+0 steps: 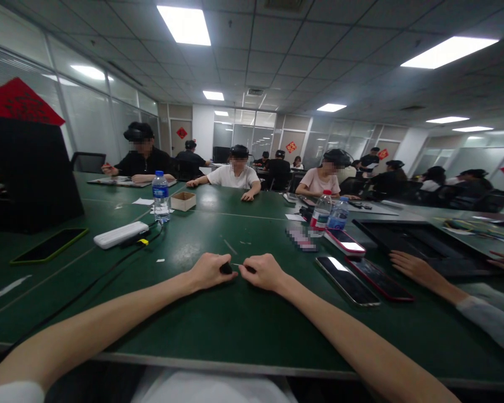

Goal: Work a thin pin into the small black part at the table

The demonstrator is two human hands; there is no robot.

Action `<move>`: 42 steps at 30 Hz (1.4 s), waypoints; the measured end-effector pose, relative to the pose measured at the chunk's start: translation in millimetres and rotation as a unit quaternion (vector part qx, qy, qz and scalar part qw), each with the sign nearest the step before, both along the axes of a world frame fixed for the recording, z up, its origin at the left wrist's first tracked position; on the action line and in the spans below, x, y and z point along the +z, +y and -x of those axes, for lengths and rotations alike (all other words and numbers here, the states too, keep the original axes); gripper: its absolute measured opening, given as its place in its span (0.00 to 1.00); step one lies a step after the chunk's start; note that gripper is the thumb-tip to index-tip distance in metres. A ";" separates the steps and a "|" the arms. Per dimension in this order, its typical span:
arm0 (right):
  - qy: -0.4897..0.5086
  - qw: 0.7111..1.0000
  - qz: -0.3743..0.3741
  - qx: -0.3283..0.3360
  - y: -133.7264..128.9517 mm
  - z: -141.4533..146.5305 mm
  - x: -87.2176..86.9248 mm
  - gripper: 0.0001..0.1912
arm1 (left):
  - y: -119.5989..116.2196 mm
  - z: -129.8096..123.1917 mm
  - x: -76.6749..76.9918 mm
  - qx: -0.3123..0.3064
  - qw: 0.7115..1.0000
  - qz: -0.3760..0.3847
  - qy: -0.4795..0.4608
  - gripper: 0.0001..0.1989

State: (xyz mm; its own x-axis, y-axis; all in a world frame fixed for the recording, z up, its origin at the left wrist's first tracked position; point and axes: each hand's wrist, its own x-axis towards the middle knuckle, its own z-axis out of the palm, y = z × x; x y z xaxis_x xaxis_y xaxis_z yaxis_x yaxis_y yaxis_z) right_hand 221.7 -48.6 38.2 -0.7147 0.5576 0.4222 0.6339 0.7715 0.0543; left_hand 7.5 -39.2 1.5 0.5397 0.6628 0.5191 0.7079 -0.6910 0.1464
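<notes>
Head camera: nearest, the person's two bare forearms reach in over the edge of a green tabletop (201, 324), and the hands nearly meet above its near half. The left hand (210, 271) has its fingers curled around a small dark object (225, 268), which shows between thumb and forefinger. The right hand (262, 272) is closed, fingers bent inward; whether it grips anything cannot be told. A thin pale sliver (236, 264) shows in the narrow gap between the hands, too small to identify.

Right of the hands lie a dark-screened smartphone (347, 281) and, just beside it, a red-edged phone (380, 279). Further right, another person's hand (415, 268) rests at a black tray (423, 243). On the left are a phone with a yellow-green edge (50, 245), a white power bank (121, 234) and a black cable (88, 288) with a yellow tag (142, 242).

Beyond these, a blue-capped water bottle (160, 198) stands near an open cardboard box (183, 201). On the right, a red-capped bottle (320, 211) stands beside a blue-labelled bottle (339, 214), behind a pink-and-white phone (344, 242).

Across the table sit three people in dark headgear, wearing black (145, 162), white (234, 177) and pink (320, 180). More people sit behind them, before glass partitions (252, 134).
</notes>
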 end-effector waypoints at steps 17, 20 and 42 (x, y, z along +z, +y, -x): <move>0.097 0.992 -0.047 -0.061 2.6 -0.2 0.3 0.14 | -2.8 -1.7 8.1 -0.028 0.993 0.026 -0.107 0.15; 0.086 0.993 -0.030 -0.077 0.0 0.0 4.0 0.14 | 0.5 0.6 11.1 -0.024 0.988 0.041 -0.148 0.16; -0.063 0.979 0.063 -0.184 3.5 2.7 8.1 0.30 | 22.9 26.0 11.2 -0.008 0.975 0.092 -0.200 0.19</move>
